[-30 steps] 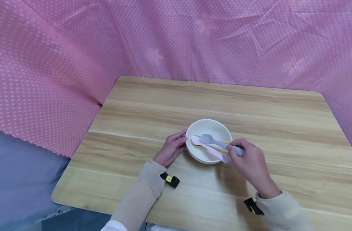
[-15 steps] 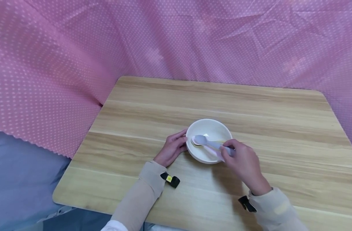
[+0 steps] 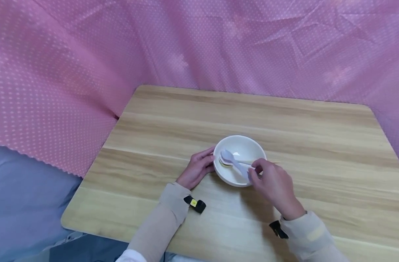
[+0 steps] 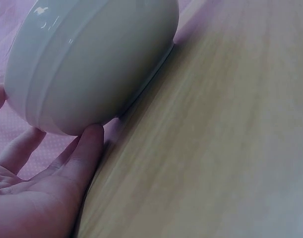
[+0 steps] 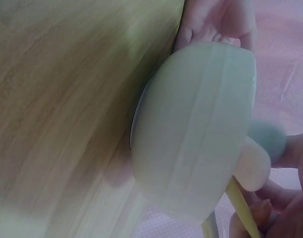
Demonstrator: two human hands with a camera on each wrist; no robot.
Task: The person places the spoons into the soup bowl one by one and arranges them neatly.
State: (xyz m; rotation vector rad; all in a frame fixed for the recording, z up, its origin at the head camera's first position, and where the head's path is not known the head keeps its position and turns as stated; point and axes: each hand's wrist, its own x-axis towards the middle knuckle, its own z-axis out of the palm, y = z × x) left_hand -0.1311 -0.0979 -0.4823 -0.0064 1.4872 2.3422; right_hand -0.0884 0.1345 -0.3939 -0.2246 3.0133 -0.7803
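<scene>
A white bowl (image 3: 231, 179) stands on the wooden table. My left hand (image 3: 196, 168) touches its left side, fingers fairly straight, fingertips against the wall in the left wrist view. In the bowl a blue-grey spoon (image 3: 236, 164) lies over a pale pink spoon (image 3: 221, 160), heads at the left. Beneath them shows the edge of another spoon head. My right hand (image 3: 274, 183) hovers over the right rim with thumb and forefinger apart, the grey handle's end right by the fingertips. Yellow handles (image 5: 243, 208) jut past the rim in the right wrist view.
The wooden table (image 3: 166, 120) spreads around the bowl. A pink dotted cloth (image 3: 199, 43) hangs behind it and on both sides. Blue fabric (image 3: 26, 203) lies beyond the table's left edge. Each sleeve cuff carries a black strap (image 3: 195, 204).
My right hand has shifted left over the bowl with the blue-grey spoon, which has come down onto the pink one and slipped from between thumb and forefinger. The left hand keeps its place.
</scene>
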